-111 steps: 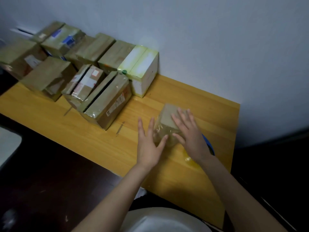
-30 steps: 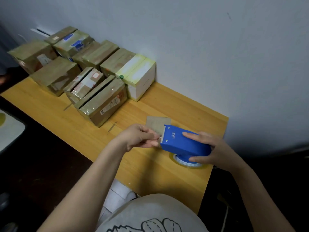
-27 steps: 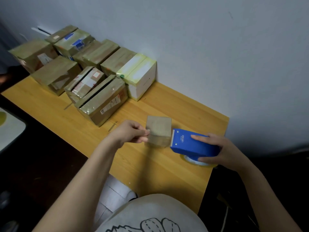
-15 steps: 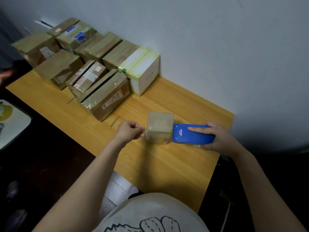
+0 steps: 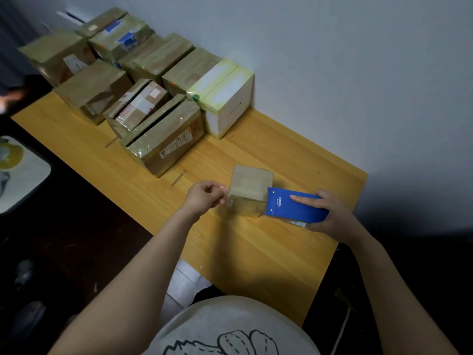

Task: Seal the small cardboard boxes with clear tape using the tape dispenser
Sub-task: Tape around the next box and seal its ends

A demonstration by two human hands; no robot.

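Observation:
A small cardboard box (image 5: 249, 187) stands on the wooden table (image 5: 256, 247), its near face shiny with clear tape. My left hand (image 5: 203, 198) pinches the free end of the clear tape (image 5: 225, 194) just left of the box. My right hand (image 5: 332, 213) grips the blue tape dispenser (image 5: 294, 206), whose front edge sits against the box's right side. The tape roll under the dispenser is mostly hidden.
Several taped cardboard boxes (image 5: 163, 134) and a white box (image 5: 225, 98) stand in rows at the back left against the wall. The table's right edge lies close to my right hand. Dark floor lies to the left, with a pale object (image 5: 20, 172) there.
The box went from lying flat to standing between my hands. The dispenser moved from in front of it to its right side, while my left hand kept the tape end at its left.

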